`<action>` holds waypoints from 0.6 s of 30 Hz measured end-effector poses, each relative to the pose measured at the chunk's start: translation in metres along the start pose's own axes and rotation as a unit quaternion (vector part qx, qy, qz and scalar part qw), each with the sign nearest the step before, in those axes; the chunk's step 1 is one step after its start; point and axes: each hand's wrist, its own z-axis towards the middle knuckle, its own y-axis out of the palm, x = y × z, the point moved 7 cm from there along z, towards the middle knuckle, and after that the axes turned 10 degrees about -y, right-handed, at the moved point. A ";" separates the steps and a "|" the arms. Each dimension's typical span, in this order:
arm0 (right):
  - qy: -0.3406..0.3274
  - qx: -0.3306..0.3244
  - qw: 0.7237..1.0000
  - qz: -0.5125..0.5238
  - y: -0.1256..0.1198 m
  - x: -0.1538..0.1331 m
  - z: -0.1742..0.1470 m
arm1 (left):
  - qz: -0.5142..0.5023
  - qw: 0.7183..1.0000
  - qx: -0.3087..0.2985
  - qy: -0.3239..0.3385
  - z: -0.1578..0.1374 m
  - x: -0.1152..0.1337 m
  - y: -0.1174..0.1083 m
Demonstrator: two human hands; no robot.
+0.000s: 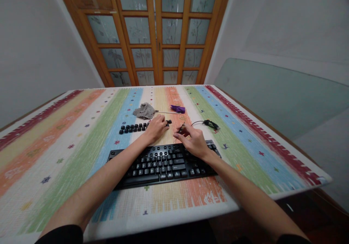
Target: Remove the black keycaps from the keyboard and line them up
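Note:
My left hand (157,128) rests on the cloth beyond the keyboard, its fingers bent down around a black keycap (167,123) that is partly hidden. Loose keycaps (135,127) lie in rows to its left, and a single one (170,121) sits just right of its fingertips. Over the right upper part of the black keyboard (152,166), my right hand (193,139) is closed in a pinch. A small dark tool with thin wire ends, which looks like a keycap puller (181,128), shows between its thumb and fingers. The keyboard's upper rows show bare switches without caps.
Behind the keycaps lie a grey cloth (144,111), a thin rod (167,112) and a purple bundle (177,109). A bundled black cable (211,124) is to the right. The striped tablecloth (89,135) covers the table; wooden-framed glass doors (156,44) stand beyond.

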 end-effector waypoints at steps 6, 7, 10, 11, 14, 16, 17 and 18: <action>0.000 -0.004 1.000 0.004 0.000 0.000 0.001 | -0.002 1.000 -0.001 -0.005 0.000 -0.001 0.000; 0.002 -0.005 1.000 0.007 0.001 0.001 0.001 | -0.003 1.000 -0.001 -0.004 0.000 -0.001 0.000; 0.022 -0.010 0.999 0.022 0.001 0.005 0.000 | -0.003 1.000 0.001 0.000 0.000 -0.002 0.000; 0.035 -0.013 0.999 0.034 0.001 0.007 0.000 | -0.003 1.000 0.003 0.000 0.000 -0.002 -0.001; 0.078 -0.039 0.991 0.105 0.004 0.013 -0.002 | -0.012 1.000 0.009 -0.002 -0.002 -0.003 -0.006; 0.098 -0.068 0.980 0.158 0.008 0.014 -0.003 | -0.019 1.000 0.012 -0.003 -0.006 -0.002 -0.012; 0.103 -0.082 0.976 0.173 0.010 0.013 -0.004 | -0.025 1.000 0.012 -0.003 -0.009 -0.001 -0.015; 0.105 -0.094 0.973 0.180 0.011 0.013 -0.004 | -0.032 0.999 0.009 -0.001 -0.013 0.001 -0.019</action>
